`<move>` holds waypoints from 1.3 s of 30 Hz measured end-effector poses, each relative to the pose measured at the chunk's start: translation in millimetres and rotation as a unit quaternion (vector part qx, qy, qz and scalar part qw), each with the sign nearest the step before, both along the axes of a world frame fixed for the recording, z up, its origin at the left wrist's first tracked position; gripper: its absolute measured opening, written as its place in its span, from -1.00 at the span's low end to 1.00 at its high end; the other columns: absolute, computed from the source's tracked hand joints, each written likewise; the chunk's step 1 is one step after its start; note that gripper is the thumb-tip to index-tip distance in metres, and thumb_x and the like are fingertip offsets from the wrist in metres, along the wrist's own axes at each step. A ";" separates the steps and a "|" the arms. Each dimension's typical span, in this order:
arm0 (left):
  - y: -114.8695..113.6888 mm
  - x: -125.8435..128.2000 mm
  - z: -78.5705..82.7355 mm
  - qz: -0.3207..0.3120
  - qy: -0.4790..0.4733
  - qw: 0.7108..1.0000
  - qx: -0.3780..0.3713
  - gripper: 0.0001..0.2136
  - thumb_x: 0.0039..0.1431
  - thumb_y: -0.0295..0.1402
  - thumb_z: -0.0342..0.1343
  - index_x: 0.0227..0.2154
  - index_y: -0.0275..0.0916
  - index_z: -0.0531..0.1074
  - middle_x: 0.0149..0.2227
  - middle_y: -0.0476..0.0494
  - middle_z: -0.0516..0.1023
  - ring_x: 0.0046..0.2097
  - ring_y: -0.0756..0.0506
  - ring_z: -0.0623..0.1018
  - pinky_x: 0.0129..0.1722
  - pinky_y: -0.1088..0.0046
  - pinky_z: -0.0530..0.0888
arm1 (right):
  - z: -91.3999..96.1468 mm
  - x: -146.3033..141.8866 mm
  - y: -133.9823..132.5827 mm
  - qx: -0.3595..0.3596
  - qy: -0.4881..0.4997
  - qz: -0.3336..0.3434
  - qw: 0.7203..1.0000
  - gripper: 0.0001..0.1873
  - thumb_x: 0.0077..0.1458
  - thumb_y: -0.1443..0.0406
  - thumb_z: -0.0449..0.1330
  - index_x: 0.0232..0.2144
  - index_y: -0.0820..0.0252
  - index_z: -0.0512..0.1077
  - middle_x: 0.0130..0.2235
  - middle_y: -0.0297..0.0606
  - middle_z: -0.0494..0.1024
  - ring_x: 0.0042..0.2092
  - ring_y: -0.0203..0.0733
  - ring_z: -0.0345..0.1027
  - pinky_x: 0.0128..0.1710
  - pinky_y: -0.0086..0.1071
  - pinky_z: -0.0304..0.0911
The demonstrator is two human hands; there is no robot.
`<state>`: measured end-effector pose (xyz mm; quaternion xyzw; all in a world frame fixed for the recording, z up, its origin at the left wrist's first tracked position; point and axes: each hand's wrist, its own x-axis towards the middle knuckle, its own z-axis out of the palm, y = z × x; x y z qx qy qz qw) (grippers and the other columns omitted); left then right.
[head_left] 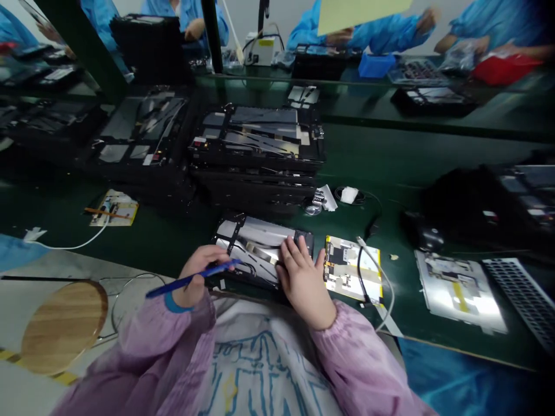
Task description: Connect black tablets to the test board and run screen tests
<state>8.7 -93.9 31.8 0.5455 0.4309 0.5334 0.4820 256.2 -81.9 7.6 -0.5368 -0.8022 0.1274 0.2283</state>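
My left hand [195, 280] is closed around a slim blue pen-like tool [173, 284], whose tip points right over the near left part of an opened tablet [260, 228]. I cannot tell exactly what kind of tool it is. The tablet lies flat in front of me, with silver plates, black cables and a dark frame showing. Across its right side rests my right hand [303, 283], fingers stretched out and holding nothing. Just right of that hand lies a yellow-edged board [352, 266] with taped parts, a white cable [384, 266] and a black cable across it.
Tall stacks of opened tablets [255, 173] stand behind the work spot. To the right are a black mouse [427, 234], a silver panel [459, 292] and a keyboard [520, 294]. Another yellow-edged board [115, 208] lies left. Co-workers in blue sleeves [377, 32] work opposite.
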 end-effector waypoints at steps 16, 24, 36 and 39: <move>39.3 92.6 0.6 -0.236 0.081 0.962 -0.114 -0.84 0.14 -0.30 0.07 -0.47 -0.27 0.36 -0.52 -0.06 0.44 -0.51 0.02 0.43 -0.55 0.52 0.32 | 4.3 79.3 131.2 0.068 0.022 -0.010 0.997 -0.73 0.23 0.25 -0.06 -0.31 0.25 0.40 0.16 0.07 0.31 0.24 0.12 0.10 0.17 0.09 0.09; 43.2 106.4 -7.8 -0.224 0.218 0.950 -0.019 -0.89 -0.06 -0.51 0.10 -0.59 -0.24 0.30 -0.56 -0.04 0.44 -0.50 0.01 0.40 -0.48 0.49 0.29 | -15.5 69.8 150.7 0.054 -0.095 -0.025 0.994 -0.67 0.22 0.34 -0.10 -0.17 0.46 0.38 0.16 0.27 0.28 0.20 0.21 0.14 0.15 0.14 0.06; 38.4 101.3 -9.8 -0.211 0.144 0.967 -0.025 -0.93 -0.03 -0.50 0.09 -0.55 -0.28 0.32 -0.53 -0.03 0.42 -0.49 0.04 0.42 -0.49 0.55 0.33 | -0.6 62.9 134.5 0.041 0.014 0.030 0.999 -0.78 0.19 0.30 -0.03 -0.34 0.28 0.39 0.16 0.12 0.30 0.29 0.19 0.00 0.18 0.20 0.01; 34.9 96.4 -16.6 -0.113 -0.006 0.992 -0.063 -0.90 0.06 -0.39 0.11 -0.46 -0.26 0.29 -0.46 -0.02 0.43 -0.51 0.07 0.44 -0.53 0.57 0.35 | 11.9 51.3 91.1 0.077 0.086 0.060 0.991 -0.80 0.22 0.28 -0.02 -0.35 0.21 0.37 0.10 0.04 0.35 0.20 0.05 0.15 0.14 0.03 0.15</move>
